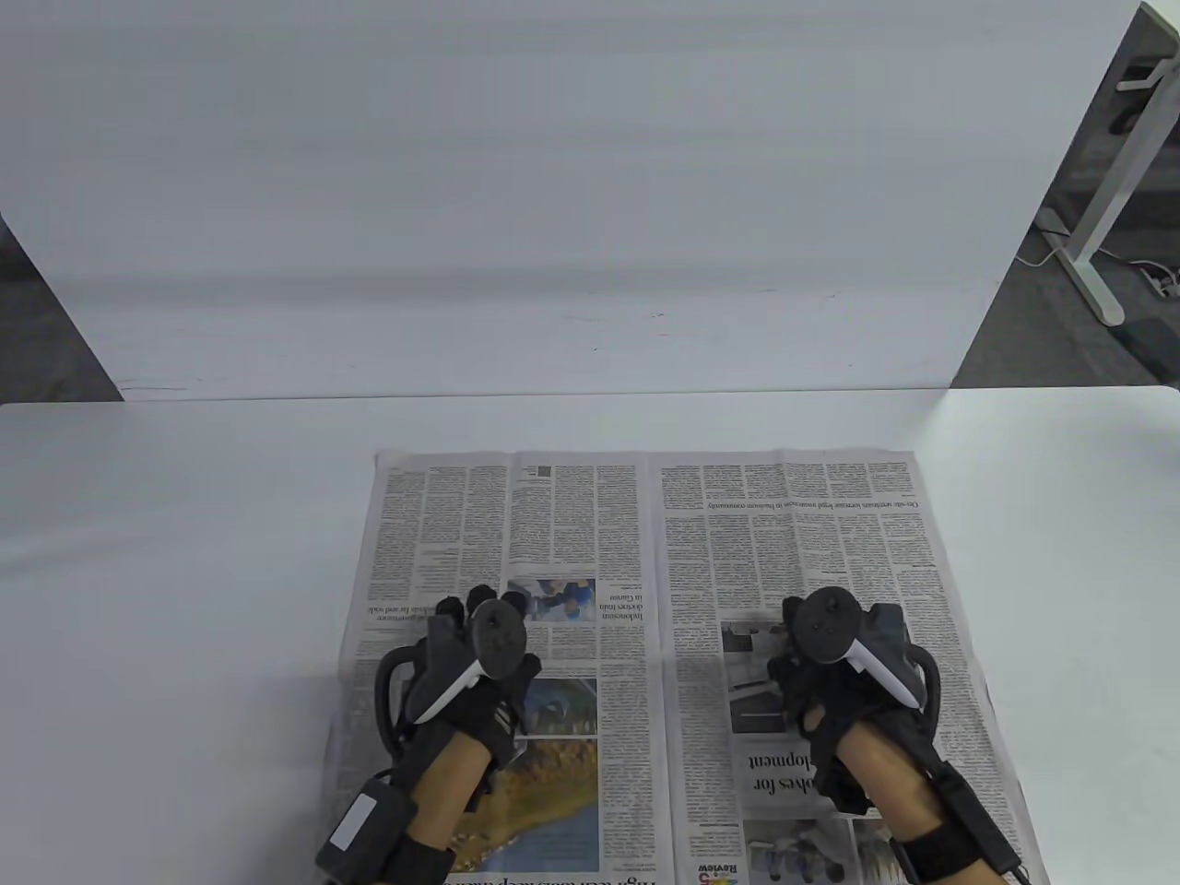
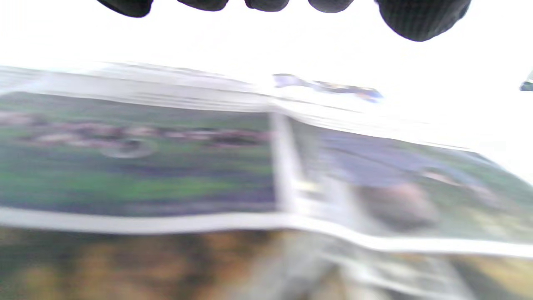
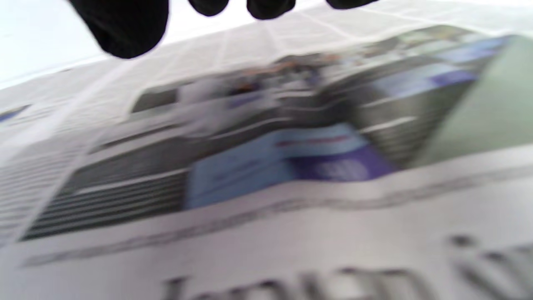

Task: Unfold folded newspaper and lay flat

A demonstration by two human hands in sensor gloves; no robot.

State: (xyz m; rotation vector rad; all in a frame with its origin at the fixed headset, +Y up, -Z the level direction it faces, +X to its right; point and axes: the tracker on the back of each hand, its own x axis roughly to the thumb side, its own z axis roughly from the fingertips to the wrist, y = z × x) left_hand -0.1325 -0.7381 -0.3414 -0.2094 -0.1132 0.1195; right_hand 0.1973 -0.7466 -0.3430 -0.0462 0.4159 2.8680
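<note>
The newspaper [image 1: 664, 553] lies opened out on the white table [image 1: 184, 553], two pages side by side with a centre crease. My left hand [image 1: 470, 636] is over the left page by a small colour photo, fingers spread. My right hand [image 1: 811, 654] is over the right page above a grey photo. Whether the palms touch the paper is hidden by the trackers. In the left wrist view the fingertips [image 2: 266, 4] hang over blurred printed photos [image 2: 137, 154]. In the right wrist view the fingertips [image 3: 125, 29] hang over a blurred photo and headline [image 3: 270, 166]. Neither hand holds anything.
A white backboard [image 1: 553, 230] stands behind the table's far edge. A desk leg [image 1: 1097, 212] and cables stand on the floor at the far right. Bare table surface lies left and right of the paper.
</note>
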